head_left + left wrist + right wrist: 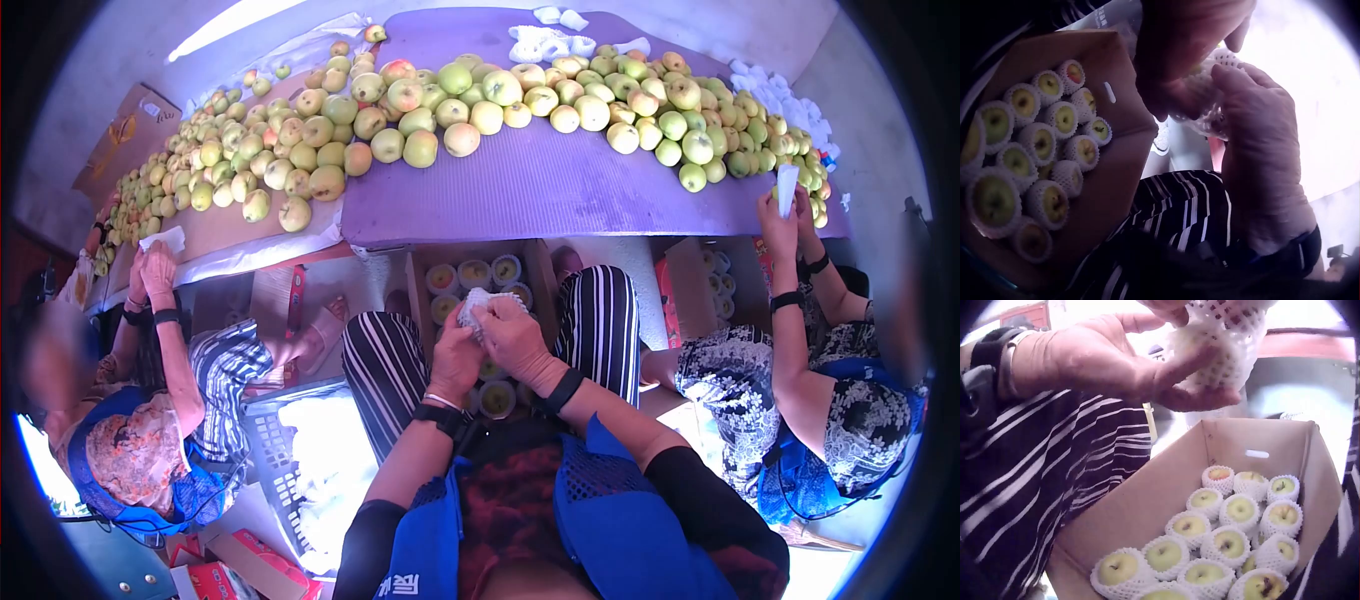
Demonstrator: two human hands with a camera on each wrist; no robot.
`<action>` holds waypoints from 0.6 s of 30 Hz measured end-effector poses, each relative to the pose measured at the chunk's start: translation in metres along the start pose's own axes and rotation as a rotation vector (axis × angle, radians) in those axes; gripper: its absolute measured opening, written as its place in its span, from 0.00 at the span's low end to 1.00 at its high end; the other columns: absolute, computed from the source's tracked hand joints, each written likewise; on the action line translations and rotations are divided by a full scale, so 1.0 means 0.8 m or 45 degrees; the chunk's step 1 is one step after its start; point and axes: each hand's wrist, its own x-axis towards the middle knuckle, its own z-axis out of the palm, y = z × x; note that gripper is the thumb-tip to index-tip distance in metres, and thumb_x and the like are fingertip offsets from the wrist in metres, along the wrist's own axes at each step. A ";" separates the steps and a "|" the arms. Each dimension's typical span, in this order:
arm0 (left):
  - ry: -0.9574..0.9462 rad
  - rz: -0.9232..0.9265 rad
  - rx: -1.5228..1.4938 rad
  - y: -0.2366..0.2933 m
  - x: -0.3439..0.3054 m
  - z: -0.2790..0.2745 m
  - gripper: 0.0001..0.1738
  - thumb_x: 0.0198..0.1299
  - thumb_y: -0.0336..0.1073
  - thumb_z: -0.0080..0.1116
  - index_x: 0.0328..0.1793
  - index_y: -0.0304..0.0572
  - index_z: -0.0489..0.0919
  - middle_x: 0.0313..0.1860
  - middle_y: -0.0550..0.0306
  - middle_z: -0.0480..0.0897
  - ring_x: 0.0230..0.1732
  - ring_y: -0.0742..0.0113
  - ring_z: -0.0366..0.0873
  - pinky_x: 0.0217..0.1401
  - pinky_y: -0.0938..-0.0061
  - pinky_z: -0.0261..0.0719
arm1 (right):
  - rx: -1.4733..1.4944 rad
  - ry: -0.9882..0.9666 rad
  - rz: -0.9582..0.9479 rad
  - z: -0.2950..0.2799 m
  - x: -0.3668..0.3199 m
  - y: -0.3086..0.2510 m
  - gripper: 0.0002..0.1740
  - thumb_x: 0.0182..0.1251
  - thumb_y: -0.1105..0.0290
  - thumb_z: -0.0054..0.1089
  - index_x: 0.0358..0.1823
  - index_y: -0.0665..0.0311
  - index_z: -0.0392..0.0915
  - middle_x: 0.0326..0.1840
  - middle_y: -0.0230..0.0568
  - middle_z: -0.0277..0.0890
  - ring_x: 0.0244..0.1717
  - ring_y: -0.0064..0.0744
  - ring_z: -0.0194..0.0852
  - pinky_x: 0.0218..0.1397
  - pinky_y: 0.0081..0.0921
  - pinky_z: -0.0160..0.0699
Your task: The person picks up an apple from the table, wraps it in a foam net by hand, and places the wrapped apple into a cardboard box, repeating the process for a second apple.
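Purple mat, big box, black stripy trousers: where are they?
Purple mat (pixel 450 207): head view, its bare front part.
Big box (pixel 1229 440): right wrist view, its far inner wall.
Black stripy trousers (pixel 605 325): head view, the right leg.

Behind the left fingers (pixel 451 326): thin white band (pixel 442 401), black wrist strap (pixel 440 417). Behind the right fingers (pixel 488 318): black wristband (pixel 564 390). Farther back: black sleeves (pixel 715 500), blue vest (pixel 640 535) with mesh panels (pixel 597 477) and white lettering (pixel 404 584), red-and-black patterned top (pixel 520 505), black-and-white striped trousers (pixel 603 325).

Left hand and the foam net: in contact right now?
Touching. The right wrist view shows it: the left hand has its fingers curled against the foam net.
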 end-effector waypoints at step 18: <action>-0.151 -0.095 -0.477 -0.005 0.008 -0.013 0.25 0.57 0.40 0.45 0.60 0.40 0.61 0.57 0.50 0.66 0.60 0.54 0.61 0.64 0.56 0.54 | 0.477 0.225 0.371 -0.025 -0.003 0.005 0.13 0.39 0.78 0.57 0.31 0.65 0.71 0.32 0.44 0.68 0.34 0.41 0.69 0.41 0.31 0.68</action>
